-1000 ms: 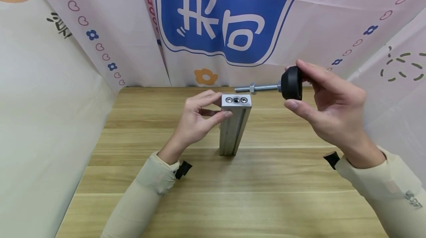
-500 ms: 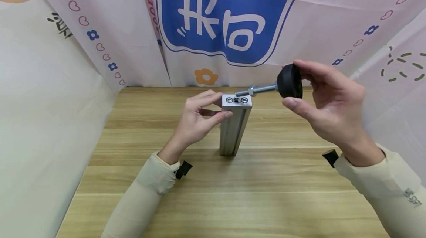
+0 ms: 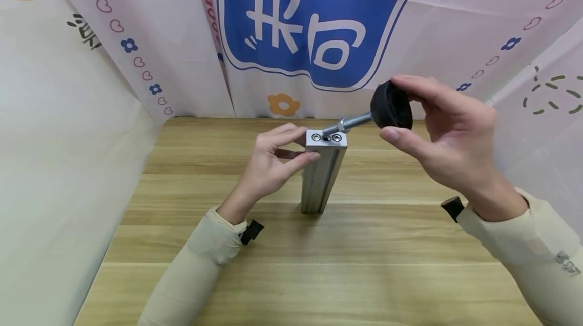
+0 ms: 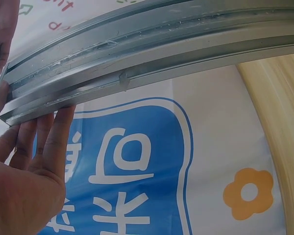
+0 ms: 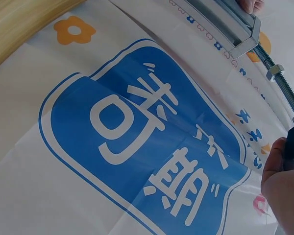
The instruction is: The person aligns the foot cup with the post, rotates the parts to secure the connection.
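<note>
An aluminium extrusion profile [image 3: 317,179] stands upright on the table, its end plate [image 3: 311,142] facing up with a threaded hole between two screws. My left hand [image 3: 278,159] grips the profile near its top, thumb in front and fingers behind. My right hand [image 3: 455,133] pinches the black base of a leveling foot [image 3: 384,106] between thumb and fingers. The foot's threaded stud [image 3: 357,120] carries a hex nut [image 3: 341,125] and slants down to the left, its tip right at the middle hole. In the right wrist view the stud [image 5: 289,90] meets the plate's end.
The wooden table [image 3: 191,245] spreads around the profile. A printed cloth [image 3: 255,88] hangs close behind the table's back edge, with more pale cloth [image 3: 54,138] on the left side and on the right. A small black camera [image 3: 252,232] sits at the left wrist.
My right hand has moved slightly left and tilted the leveling foot, so the stud's tip has dropped from above the plate to the middle hole. My left hand keeps its grip.
</note>
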The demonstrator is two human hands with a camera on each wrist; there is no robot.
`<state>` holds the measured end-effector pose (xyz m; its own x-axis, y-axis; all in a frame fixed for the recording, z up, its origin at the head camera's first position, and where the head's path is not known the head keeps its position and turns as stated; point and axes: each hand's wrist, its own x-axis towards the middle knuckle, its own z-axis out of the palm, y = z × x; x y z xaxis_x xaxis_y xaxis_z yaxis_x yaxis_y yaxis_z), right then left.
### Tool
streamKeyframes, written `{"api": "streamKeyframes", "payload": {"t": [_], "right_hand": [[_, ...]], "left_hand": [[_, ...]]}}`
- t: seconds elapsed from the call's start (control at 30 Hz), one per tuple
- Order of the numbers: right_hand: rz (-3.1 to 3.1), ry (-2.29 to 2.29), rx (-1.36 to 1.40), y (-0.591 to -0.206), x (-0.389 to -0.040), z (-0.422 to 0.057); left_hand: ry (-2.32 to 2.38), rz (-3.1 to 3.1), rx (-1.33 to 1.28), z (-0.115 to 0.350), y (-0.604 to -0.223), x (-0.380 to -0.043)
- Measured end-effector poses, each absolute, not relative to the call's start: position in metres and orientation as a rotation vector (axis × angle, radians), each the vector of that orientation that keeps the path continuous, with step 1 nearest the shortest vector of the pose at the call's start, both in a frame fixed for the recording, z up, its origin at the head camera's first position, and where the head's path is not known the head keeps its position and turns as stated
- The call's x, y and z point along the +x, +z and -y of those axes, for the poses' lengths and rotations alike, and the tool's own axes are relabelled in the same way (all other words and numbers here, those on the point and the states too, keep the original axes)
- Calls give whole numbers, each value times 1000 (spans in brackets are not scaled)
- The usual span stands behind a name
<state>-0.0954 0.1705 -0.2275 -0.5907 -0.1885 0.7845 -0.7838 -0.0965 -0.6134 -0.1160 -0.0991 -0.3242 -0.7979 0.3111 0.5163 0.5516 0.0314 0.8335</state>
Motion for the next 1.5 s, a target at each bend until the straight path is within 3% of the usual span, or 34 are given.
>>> {"api": "streamKeyframes", "payload": {"t": [1.5], "right_hand": [[1984,1555,1131,-202,-112,-145]], "left_hand": [[-1866,2067,-931,98,-326,-118]]}}
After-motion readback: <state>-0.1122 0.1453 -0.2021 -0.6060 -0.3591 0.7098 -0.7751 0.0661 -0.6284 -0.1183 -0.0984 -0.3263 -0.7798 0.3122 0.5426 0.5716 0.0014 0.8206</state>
